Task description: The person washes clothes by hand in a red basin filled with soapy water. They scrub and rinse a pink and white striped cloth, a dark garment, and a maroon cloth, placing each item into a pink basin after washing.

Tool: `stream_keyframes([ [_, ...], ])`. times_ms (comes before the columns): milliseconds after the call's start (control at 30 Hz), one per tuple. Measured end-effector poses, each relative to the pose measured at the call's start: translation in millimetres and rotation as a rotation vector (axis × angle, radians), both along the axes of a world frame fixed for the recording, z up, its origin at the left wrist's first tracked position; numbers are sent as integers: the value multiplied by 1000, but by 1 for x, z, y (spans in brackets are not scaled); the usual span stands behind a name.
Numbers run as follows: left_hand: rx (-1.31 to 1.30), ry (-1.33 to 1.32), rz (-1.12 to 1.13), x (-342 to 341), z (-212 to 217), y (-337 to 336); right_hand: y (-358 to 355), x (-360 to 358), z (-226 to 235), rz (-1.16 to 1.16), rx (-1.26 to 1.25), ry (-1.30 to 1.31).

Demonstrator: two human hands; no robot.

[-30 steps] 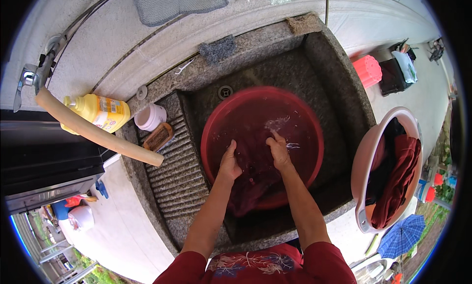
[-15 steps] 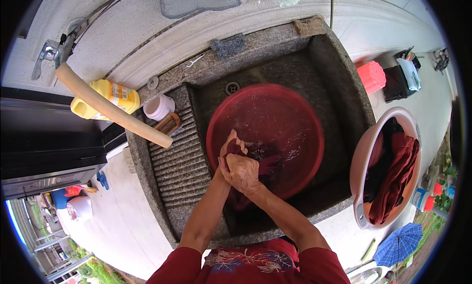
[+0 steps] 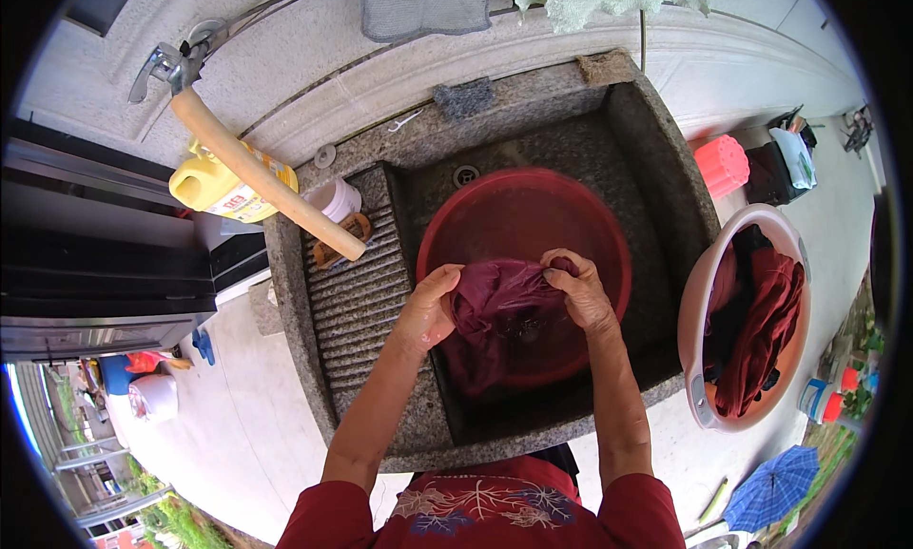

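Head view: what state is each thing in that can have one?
Maroon cloth: wet-looking, bunched, lifted above the basin.
Left hand: grip closed on the cloth.
Right hand: grip closed on the cloth.
Red basin: upright in the stone sink; contents unclear.
White tub: upright, filled with red clothes.
Yellow jug: lying on its side.
Blue umbrella: open.

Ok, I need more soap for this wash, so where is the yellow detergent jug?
In the head view the yellow detergent jug lies at the left, on the ledge beside the stone sink, behind the tan hose and next to the white cup.
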State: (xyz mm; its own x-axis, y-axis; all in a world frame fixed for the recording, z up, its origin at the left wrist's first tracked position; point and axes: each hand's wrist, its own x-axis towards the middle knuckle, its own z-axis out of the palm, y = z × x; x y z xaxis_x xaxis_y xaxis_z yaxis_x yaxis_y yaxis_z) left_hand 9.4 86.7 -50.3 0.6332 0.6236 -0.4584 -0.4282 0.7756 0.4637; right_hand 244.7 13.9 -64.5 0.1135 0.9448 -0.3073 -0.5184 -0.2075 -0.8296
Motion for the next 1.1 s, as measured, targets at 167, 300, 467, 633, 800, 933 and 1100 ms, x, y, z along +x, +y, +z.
stream_keyframes([
  [167, -78, 32, 95, 20, 13, -12, 4, -21, 8, -272, 57, 87],
  [300, -170, -219, 147, 11, -42, -13, 4, -104, 51, -29, 224, -805],
  [467, -180, 166, 29, 59, -17, -46, 36, -76, -16, -333, -26, -1197],
  [633, -2, -392, 22, 47, -38, -29, 14, -122, 3, -294, 170, -1150],
  [800, -287, 376, 170, 55, -9, -23, 48, -40, -38, -200, -291, -1006],
  [933, 94, 527, 275, 14, -92, 19, 51, 20, -106, -427, -386, -737],
  [1100, 626, 1238, -87, 40, -153, -6, 35, -64, -142, -150, -66, -1363],
])
